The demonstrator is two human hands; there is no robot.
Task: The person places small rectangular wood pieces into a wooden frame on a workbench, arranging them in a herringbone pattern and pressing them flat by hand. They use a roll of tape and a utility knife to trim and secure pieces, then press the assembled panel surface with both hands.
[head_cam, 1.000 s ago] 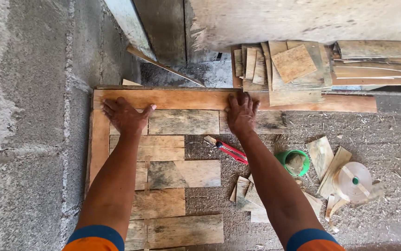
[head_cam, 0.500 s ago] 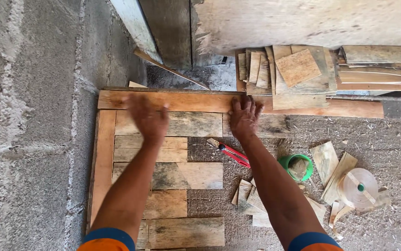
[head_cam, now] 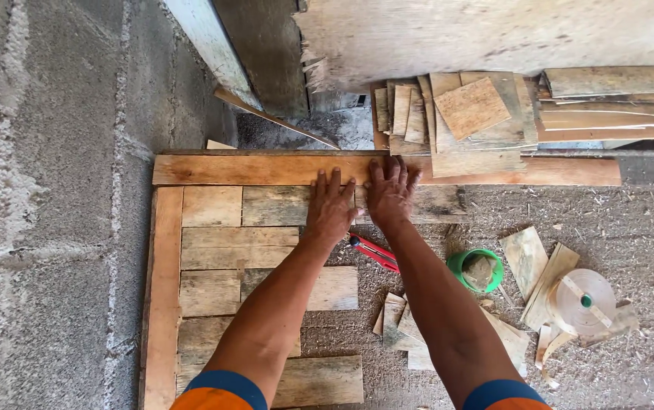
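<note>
Your left hand and right hand lie flat and open, side by side, gripping nothing, pressing on the weathered grey-brown plank in the top row, just below the long orange board. By my judgement, the left part of the floor panel is laid in staggered rows, while the sawdust-covered ground on the right remains uncovered.

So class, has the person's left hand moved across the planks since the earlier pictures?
Yes. The left hand has slid right along the long top plank, from near the frame's left corner to beside the right hand.
</note>
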